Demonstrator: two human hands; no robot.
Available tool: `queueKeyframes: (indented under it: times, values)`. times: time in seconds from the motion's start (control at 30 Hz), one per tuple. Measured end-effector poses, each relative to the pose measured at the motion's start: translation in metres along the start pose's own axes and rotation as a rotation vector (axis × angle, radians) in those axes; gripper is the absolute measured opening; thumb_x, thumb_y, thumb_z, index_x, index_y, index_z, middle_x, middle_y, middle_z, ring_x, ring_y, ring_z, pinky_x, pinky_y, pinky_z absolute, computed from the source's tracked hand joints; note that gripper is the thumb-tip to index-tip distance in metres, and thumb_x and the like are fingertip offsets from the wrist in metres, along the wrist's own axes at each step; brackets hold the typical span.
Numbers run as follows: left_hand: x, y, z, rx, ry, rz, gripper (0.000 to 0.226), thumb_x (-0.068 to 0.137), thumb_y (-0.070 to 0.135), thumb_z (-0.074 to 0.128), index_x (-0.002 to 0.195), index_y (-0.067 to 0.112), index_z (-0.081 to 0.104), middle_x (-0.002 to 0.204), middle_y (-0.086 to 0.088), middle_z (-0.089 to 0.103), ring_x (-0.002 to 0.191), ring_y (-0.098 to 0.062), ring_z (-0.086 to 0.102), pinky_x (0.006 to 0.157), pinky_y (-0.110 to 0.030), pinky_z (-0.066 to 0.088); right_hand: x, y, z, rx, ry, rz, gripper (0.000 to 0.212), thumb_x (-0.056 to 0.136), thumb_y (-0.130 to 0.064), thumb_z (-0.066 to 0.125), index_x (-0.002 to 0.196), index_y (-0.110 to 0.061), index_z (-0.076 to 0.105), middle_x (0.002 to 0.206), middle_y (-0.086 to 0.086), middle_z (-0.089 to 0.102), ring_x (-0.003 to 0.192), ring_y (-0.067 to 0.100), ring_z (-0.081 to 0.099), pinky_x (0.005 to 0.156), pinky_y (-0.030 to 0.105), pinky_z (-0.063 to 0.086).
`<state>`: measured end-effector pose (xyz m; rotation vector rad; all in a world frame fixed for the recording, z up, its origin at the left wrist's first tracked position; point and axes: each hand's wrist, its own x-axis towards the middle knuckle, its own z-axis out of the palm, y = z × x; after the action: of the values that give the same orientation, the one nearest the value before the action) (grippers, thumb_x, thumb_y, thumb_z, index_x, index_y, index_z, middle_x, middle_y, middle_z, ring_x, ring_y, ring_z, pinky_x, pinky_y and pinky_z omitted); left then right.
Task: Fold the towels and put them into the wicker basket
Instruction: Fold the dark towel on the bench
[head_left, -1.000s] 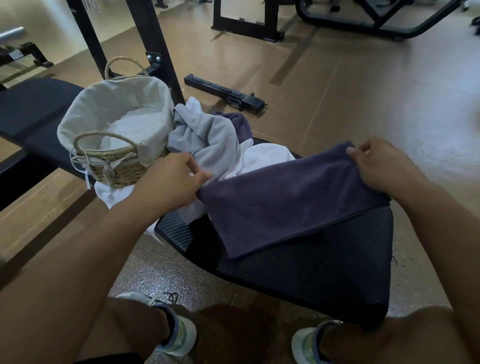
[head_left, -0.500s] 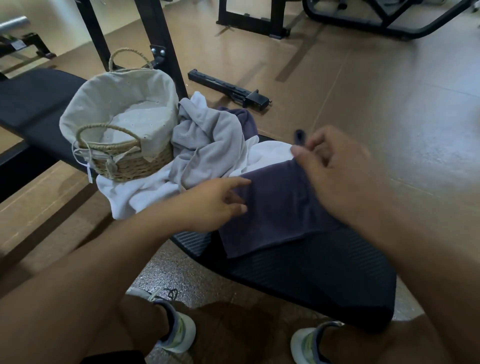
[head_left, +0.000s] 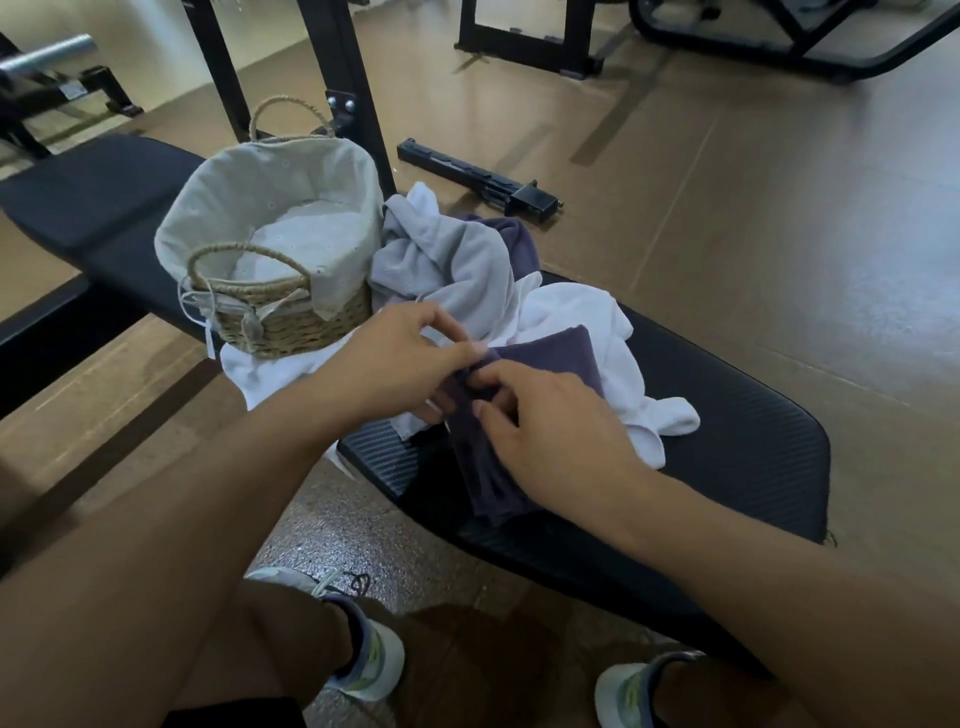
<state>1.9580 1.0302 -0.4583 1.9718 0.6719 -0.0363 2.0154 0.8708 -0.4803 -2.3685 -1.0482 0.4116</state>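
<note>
A dark purple towel (head_left: 550, 358), folded over into a narrow shape, lies on the black padded bench (head_left: 727, 447). My left hand (head_left: 400, 358) pinches its far left corner. My right hand (head_left: 550, 426) lies on top of it, fingers curled at the same corner, covering much of the towel. Behind it lies a heap of loose towels: a white one (head_left: 592, 332), a grey one (head_left: 452, 265) and another purple one (head_left: 514, 244). The wicker basket (head_left: 291, 327) with a cloth lining stands on the bench to the left, with a white towel inside.
Black steel uprights (head_left: 353, 93) of a rack rise right behind the basket. A black metal bar (head_left: 478, 179) lies on the brown floor beyond the towels. More gym frames (head_left: 524, 41) stand at the back. My two shoes (head_left: 363, 660) are below the bench edge.
My right hand carried the towel's right end over to the left, folding the purple towel in half. Both hands now meet at its left corner. The white towel under it shows again.
</note>
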Motion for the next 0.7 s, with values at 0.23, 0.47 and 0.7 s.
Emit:
queueKeyframes:
  times: [0.23,0.47,0.7]
  values:
    - [0.017,-0.019,0.005,0.334,0.113,0.115,0.016,0.086,0.019,0.076,0.097,0.018,0.063,0.080,0.004,0.072,0.061,-0.006,0.063,0.068,-0.035,0.059,0.009,0.017,-0.020,0.062,0.105,0.108,0.014,0.088,-0.039,0.066,0.101,-0.041,0.064,0.086,-0.019,0.068,0.084,0.004,0.062,0.078,0.031,0.049]
    - [0.019,-0.022,0.008,0.604,0.188,0.180,0.031,0.082,0.019,0.076,0.109,0.026,0.063,0.097,0.013,0.068,0.097,-0.014,0.061,0.083,-0.035,0.050,0.027,0.048,-0.049,-0.099,0.136,0.279,0.052,0.079,-0.067,0.068,0.122,-0.039,0.057,0.113,-0.016,0.057,0.101,0.008,0.056,0.082,0.034,0.045]
    - [0.010,-0.009,0.022,0.509,0.176,0.374,0.070,0.074,0.060,0.077,0.133,0.028,0.055,0.129,0.011,0.059,0.125,-0.011,0.047,0.102,-0.026,0.037,0.030,0.052,-0.044,0.121,0.161,0.207,0.027,0.074,-0.050,0.080,0.080,-0.030,0.064,0.081,-0.016,0.067,0.077,0.001,0.062,0.068,0.029,0.050]
